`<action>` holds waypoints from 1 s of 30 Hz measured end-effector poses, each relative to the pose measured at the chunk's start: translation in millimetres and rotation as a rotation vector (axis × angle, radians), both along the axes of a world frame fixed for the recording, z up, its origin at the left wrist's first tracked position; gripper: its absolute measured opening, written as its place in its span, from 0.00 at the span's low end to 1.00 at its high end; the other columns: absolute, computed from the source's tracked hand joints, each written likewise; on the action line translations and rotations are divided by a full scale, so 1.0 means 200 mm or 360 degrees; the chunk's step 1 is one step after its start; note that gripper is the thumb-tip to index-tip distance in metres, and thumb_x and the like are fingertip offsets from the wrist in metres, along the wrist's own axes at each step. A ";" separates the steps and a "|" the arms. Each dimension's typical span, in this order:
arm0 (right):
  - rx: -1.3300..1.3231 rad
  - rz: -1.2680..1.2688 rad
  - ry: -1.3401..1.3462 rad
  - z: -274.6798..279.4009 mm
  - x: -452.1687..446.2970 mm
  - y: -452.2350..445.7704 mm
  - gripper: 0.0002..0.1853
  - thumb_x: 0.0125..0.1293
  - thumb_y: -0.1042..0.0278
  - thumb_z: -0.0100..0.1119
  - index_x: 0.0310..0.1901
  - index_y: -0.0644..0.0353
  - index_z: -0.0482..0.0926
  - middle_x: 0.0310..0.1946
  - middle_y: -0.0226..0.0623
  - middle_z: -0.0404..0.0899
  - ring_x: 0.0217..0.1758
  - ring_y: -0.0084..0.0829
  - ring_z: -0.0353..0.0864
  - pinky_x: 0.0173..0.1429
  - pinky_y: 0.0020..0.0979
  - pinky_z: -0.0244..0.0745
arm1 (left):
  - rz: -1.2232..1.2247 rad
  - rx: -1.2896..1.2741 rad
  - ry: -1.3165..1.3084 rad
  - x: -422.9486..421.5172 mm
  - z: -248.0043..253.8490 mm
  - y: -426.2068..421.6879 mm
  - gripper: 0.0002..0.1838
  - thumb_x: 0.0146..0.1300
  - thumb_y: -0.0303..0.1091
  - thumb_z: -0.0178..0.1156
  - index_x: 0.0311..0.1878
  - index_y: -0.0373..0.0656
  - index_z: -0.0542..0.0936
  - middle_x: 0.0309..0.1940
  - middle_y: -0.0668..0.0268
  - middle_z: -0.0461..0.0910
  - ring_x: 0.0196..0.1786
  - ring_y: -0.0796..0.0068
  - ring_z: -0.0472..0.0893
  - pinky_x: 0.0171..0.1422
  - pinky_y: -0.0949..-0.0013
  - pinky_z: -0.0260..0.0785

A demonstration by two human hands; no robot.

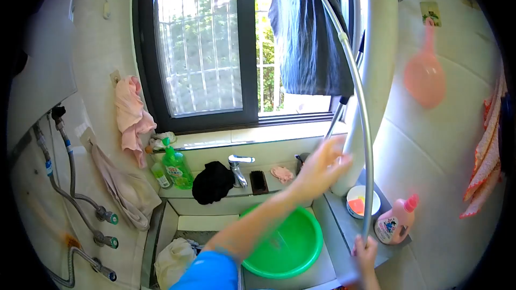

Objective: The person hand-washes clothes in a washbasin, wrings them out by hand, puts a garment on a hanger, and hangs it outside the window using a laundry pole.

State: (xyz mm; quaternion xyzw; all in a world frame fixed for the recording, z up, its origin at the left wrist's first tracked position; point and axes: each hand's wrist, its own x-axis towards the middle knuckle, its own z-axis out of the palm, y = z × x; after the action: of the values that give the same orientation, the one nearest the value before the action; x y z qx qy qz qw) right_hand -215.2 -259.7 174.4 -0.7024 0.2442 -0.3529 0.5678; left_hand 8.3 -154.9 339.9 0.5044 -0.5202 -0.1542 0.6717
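Observation:
My right hand (367, 251) is closed around the lower end of a long silver metal pole (359, 91), which looks curved in this view. At the pole's top end hangs a dark T-shirt (309, 40) in front of the open side of the window. My left hand (327, 165), slightly blurred, is raised left of the pole with fingers apart and nothing visible in it. A thinner rod (337, 117) passes down behind that hand; contact cannot be made out. Below my left forearm sits a green basin (309, 260) in the sink, partly hidden.
Along the ledge stand a green soap bottle (177, 169), a black cloth (213, 182), a faucet (237, 169) and a brush (258, 182). At right are a white bowl (375, 203) and a pink detergent bottle (395, 221). Light cloth (174, 263) lies in the sink's left part.

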 end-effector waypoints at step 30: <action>-0.0447 0.0228 -0.0602 1.58 2.27 -0.30 0.26 0.61 0.48 0.60 0.24 0.69 0.77 0.11 0.36 0.71 0.12 0.27 0.71 0.18 0.30 0.64 | 0.0974 -0.0088 -0.0419 0.78 0.36 -0.05 0.30 0.68 0.44 0.53 0.69 0.42 0.60 0.63 0.56 0.65 0.51 0.74 0.74 0.50 0.70 0.69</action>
State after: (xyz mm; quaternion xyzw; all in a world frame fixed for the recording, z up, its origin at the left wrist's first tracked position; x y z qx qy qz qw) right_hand 238.2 -320.6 490.9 -0.7113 0.0316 -0.4675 0.5239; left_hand 165.1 -165.5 411.0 0.6344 -0.4309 0.1353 0.6273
